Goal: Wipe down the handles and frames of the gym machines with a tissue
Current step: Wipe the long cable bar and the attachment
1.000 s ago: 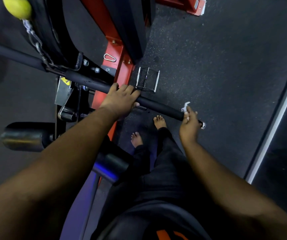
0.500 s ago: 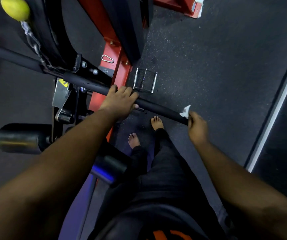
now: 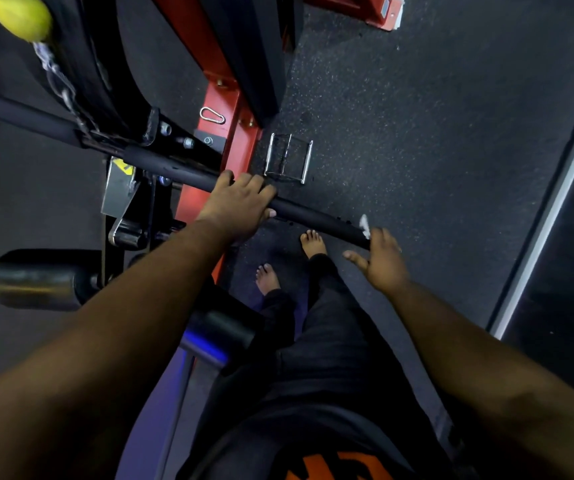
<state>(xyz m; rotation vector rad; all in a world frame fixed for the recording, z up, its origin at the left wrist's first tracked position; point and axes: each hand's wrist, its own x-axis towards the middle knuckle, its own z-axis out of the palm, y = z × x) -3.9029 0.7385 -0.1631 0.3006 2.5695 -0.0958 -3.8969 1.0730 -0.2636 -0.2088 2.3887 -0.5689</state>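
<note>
A long black pull-down bar [image 3: 313, 219] runs slantwise from upper left to mid right, hung on a chain from the red machine frame [image 3: 231, 109]. My left hand [image 3: 240, 204] grips the bar near its middle, fingers curled over the top. At the bar's right end my right hand [image 3: 384, 259] presses a small white tissue [image 3: 364, 226] against the grip. Its fingers are curled over the tissue and its thumb sticks out to the left. The bar's end cap is hidden under this hand.
A chrome close-grip handle [image 3: 287, 162] lies on the dark rubber floor beside the frame. A black roller pad [image 3: 36, 278] juts out at the left and a yellow ball [image 3: 20, 17] hangs top left. My bare feet [image 3: 313, 242] stand below the bar. A pale strip [image 3: 555, 202] edges the floor on the right.
My right hand slid with the tissue over the bar's right end, covering the chrome cap, and its thumb has now spread away. My left hand has kept its grip.
</note>
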